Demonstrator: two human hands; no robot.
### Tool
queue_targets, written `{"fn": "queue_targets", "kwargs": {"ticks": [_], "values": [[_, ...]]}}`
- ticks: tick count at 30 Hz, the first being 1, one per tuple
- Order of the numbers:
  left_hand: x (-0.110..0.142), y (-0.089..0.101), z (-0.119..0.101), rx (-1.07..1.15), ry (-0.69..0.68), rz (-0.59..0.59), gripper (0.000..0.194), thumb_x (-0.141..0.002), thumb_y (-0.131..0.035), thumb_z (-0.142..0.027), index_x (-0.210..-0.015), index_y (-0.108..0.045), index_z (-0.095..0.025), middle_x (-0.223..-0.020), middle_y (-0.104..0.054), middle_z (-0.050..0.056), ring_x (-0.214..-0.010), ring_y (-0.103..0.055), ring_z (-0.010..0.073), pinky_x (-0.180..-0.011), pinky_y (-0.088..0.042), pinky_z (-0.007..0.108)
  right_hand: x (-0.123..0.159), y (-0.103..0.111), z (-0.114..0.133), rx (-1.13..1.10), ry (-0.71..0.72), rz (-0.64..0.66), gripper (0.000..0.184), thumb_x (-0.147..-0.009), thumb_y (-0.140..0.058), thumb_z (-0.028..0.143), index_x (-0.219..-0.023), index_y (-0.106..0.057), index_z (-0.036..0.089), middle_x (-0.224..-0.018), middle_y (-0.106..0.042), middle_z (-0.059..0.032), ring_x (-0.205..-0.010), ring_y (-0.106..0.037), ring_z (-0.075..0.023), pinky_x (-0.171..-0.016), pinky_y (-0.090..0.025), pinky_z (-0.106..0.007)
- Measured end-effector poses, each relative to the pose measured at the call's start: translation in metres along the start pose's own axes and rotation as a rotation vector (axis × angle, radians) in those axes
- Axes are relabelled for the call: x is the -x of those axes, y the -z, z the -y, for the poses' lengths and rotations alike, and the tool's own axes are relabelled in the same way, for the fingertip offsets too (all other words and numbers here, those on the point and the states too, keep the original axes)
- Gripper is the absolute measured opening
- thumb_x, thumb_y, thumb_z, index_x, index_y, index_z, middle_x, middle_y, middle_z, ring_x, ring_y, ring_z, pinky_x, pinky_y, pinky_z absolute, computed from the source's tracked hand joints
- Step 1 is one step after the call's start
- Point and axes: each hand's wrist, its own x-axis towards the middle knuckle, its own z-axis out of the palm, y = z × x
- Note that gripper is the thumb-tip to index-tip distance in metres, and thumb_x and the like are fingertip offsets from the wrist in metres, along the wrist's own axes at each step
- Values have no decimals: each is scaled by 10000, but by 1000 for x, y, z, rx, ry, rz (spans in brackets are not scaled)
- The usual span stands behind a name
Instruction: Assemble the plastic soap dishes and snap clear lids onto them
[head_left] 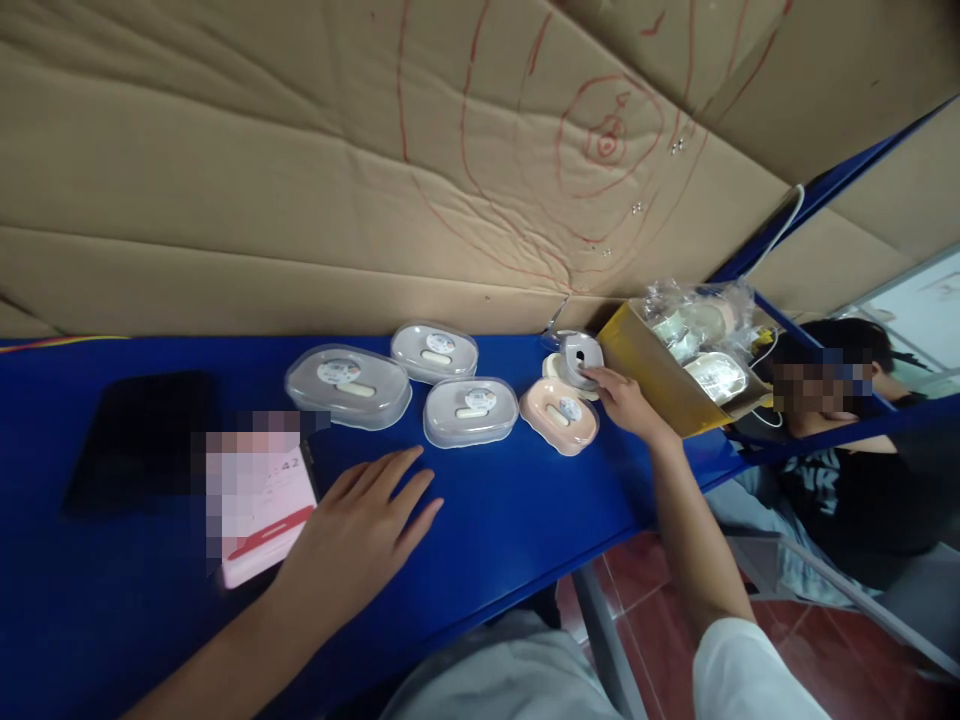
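My right hand [628, 402] reaches to the back right of the table, its fingers bent at the edge of a grey rounded piece [583, 352] with a dark hole in it. Pale pieces lie partly hidden beneath that piece. Just in front sits a pink oblong plastic box [559, 415] under a clear lid, with a round sticker. My left hand [375, 510] is stretched out over the blue table with nothing in it. Beyond it stand grey oblong boxes with clear lids: one at left [349, 388], one behind [435, 352] and one in front [471, 412].
A phone [266, 510] with a lit screen lies beside my left forearm, near a black flat item [142, 435]. At right, a yellow box [652, 365] holds plastic-wrapped pieces. Cardboard [300, 170] lines the back. Another person [840, 480] sits beyond the blue frame.
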Motion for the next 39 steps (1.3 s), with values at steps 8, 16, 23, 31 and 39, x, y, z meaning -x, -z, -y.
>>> {"fn": "queue_targets", "kwargs": {"ticks": [8, 16, 23, 31, 39], "values": [[-1, -5, -5, 45, -38, -12, 347, -1135, -460, -318, -1235, -760, -177, -1323, -775, 171, -1113, -788, 367, -902, -652, 551, 52, 11, -12, -56, -92, -193, 412, -1082, -502, 450, -1320, -774, 253, -1374, -768, -153, -1295, -717, -346, -1150, -558, -555], [9, 3, -19, 498, 10, 55, 746, -1029, -719, -468, -1674, -376, -317, -1793, -353, 142, -1557, -526, 356, -1154, -598, 523, 122, 24, 95, -507, 427, 107, 280, -1087, -676, 309, -1351, -745, 373, -1257, -812, -43, -1264, -748, -260, -1110, -633, -492], [9, -3, -14, 481, -135, 316, 686, -900, -861, -284, -1521, -606, -423, -1781, -401, 36, -1588, -476, 367, -1212, -538, 564, 106, 1, 118, -537, 649, 311, 312, -1144, -537, 230, -1396, -708, 298, -1437, -742, -53, -1465, -623, -199, -1222, -570, -463], [-1, 13, -16, 324, -108, 169, 582, -883, -700, -218, -1454, -632, -301, -1578, -626, 82, -1372, -639, 336, -1114, -554, 529, -5, 36, -6, -138, 120, 102, 391, -958, -636, 238, -1326, -764, 197, -1464, -712, -176, -1449, -615, -350, -1218, -499, -503], [7, -5, -8, 385, 7, 175, 660, -942, -772, -337, -1556, -531, -339, -1620, -581, 80, -1429, -607, 347, -1165, -524, 535, 29, -1, -52, -128, 45, -12, 444, -927, -756, 573, -1273, -776, 297, -1283, -798, -107, -1295, -719, -370, -1095, -596, -531]]}}
